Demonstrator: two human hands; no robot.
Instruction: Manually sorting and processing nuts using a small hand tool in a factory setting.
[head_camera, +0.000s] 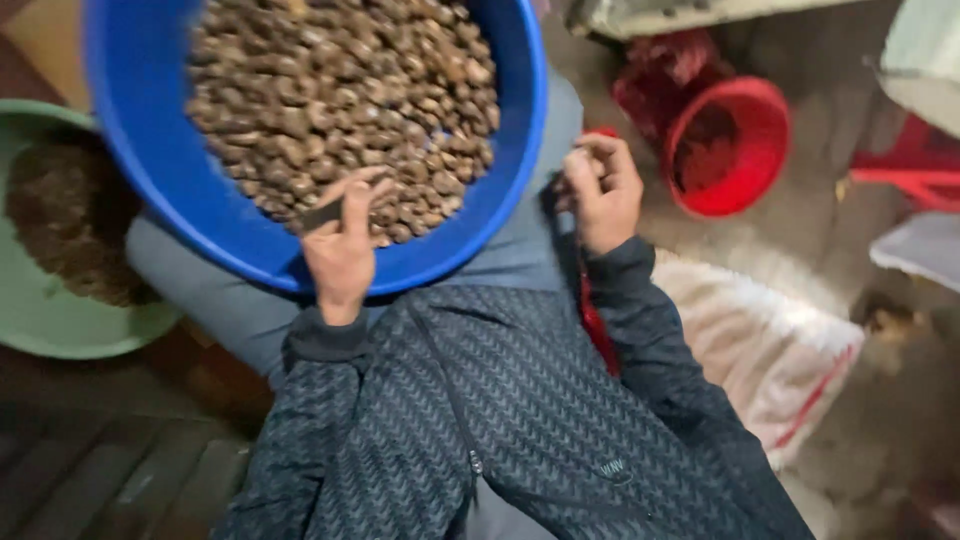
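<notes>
Head view, looking down the person's own front. Frame is motion-blurred.

Blue basin (180, 190) rests on the lap, grey trouser legs under it. Basin holds a heap of brown nuts (340, 90), piled toward the far and right side; near-left inner wall bare.

Left hand (340, 245) lies over the near rim of the basin, wrist on the edge, fingers curled in over the nuts. Thumb and forefinger pinch a small dark flat tool (322, 214), blade-like; exact kind cannot be told through the blur. Fingertips touch the nearest nuts.

Right hand (600, 195) is just outside the basin, beside its right rim, above the right thigh. Fingers bent and drawn together toward the thumb, as in a pinch. Whether anything sits between them cannot be told: too small, too blurred.

Both sleeves dark, herringbone-patterned jacket, zip down the middle.

Surroundings:
- Green bowl (40, 320) at left on the floor, beside the left knee, part-filled with dark brown crumbly matter (70, 220)
- Red bucket (735, 150) at upper right, lying tilted with its mouth toward the camera, dark inside, well apart from the right hand
- White woven sack (760, 350) with a red stripe at right, just beside the right forearm
- Strip of red showing between jacket and sack
- Dark wooden boards at lower left
</notes>
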